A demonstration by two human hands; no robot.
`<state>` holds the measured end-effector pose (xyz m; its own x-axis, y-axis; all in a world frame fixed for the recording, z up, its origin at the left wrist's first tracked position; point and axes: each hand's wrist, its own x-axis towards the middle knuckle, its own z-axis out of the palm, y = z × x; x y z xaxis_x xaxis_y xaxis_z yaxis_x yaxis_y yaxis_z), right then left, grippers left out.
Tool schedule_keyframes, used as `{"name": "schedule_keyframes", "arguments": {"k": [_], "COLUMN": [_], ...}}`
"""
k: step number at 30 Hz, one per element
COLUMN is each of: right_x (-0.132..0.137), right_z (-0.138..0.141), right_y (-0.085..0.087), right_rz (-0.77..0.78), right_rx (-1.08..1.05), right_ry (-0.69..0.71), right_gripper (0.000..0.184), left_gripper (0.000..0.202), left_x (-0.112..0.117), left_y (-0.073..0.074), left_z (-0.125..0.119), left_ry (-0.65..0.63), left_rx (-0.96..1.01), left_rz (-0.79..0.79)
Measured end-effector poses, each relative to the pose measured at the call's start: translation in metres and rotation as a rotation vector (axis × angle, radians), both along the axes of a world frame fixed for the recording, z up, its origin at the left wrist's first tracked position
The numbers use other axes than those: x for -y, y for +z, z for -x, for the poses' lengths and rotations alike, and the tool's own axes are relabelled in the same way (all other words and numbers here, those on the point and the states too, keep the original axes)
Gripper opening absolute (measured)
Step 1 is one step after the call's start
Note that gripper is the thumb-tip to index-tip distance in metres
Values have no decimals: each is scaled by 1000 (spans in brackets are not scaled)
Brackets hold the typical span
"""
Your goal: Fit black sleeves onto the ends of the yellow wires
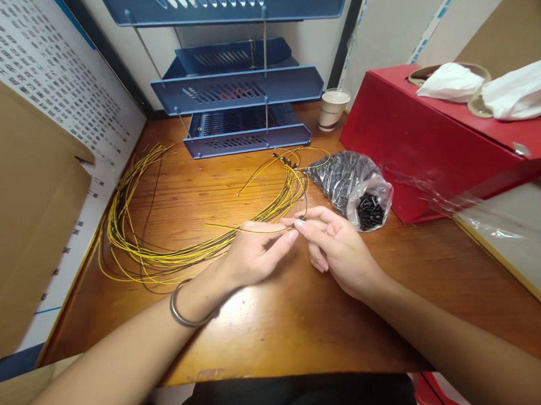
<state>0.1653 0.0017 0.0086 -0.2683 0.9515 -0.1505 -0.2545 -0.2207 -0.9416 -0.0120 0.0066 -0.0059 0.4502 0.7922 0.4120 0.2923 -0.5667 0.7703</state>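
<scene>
In front of me, above the wooden table, my left hand (256, 253) is closed in a light grip on a thin yellow wire (226, 227), whose loose end points left. My right hand (341, 245) meets it fingertip to fingertip, pinching a small black sleeve (302, 217) at the wire's other part. The fingers partly hide how the sleeve and wire join. Just beyond both hands lies a loose bundle of yellow and dark wires (168, 257), with several black pieces (285, 161) on its far right end. Close by the right hand rests a clear plastic bag (344, 176) of small black sleeves (370, 212), its mouth open.
Blue tiered trays (246, 142) stand at the back of the wooden table (245, 346). A paper cup (332, 111) is beside them. On the right stands a red box (391, 142) with tape rolls and white tissue (453, 82) on top. Cardboard (25, 214) borders the left.
</scene>
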Motion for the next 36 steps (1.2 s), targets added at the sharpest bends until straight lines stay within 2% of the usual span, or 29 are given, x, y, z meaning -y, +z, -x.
{"name": "schedule_keyframes", "arguments": {"k": [3,8,11,14,16,19,25,28,31,34,36], "right_x": [1,3,0,-7,-9,-8,4,1,-3,-2,1], "right_z": [1,3,2,-3,-5,-4,2,-1,-4,-2,2], "right_y": [1,6,11,14,14,13,14,17,17,15,11], "right_rz": [24,82,96,98,86,54,44,41,40,50,69], "right_rx": [-13,-82,-155,-226,-241,-212,-164,-174,-192,-203,-191], "right_ry": [-10,-67,-174,-328,-381,-352,-134,-177,-230,-203,-159], "right_gripper": [38,33,28,24,23,24,28,27,27,28,30], "left_gripper": [51,54,53,54,54,55,58,61,63,60,55], "left_x": [0,1,1,1,2,2,1,1,0,-1,-2], "left_y": [1,3,2,1,1,1,4,4,2,1,1], "left_z": [0,1,2,2,2,1,-1,0,0,-1,-2], "left_ry": [23,-19,-16,36,67,106,211,266,307,344,321], "left_rx": [15,100,161,208,217,207,76,34,-16,-39,-24], "left_rz": [14,6,-75,-159,-191,-220,-193,-182,-78,41,57]}}
